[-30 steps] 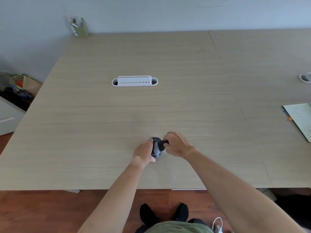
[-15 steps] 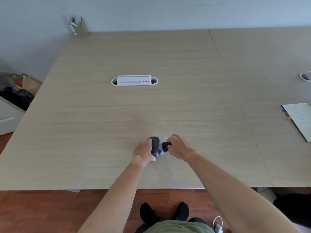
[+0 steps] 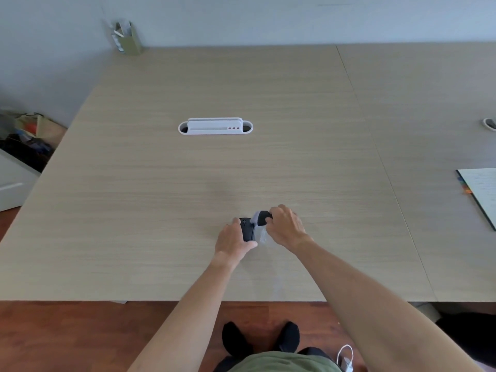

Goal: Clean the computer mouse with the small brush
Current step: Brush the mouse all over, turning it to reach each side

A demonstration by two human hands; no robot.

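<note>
A person is standing at a wide wooden table (image 3: 161,210), both bare arms reaching forward. The left hand (image 3: 233,241) is curling its fingers around a black computer mouse (image 3: 246,229), which is sitting on the table well in front of the white cable port (image 3: 215,126), toward the person. The right hand (image 3: 285,226) is gripping a small brush (image 3: 260,218) with closed fingers, its dark handle in the grip and its pale head touching the mouse's right side. A blurred pale smear is showing just beneath the brush. Far right of the cable port, a notebook (image 3: 481,191) is lying open; its handwriting is too small to read. No brand marking on the mouse is legible.
</note>
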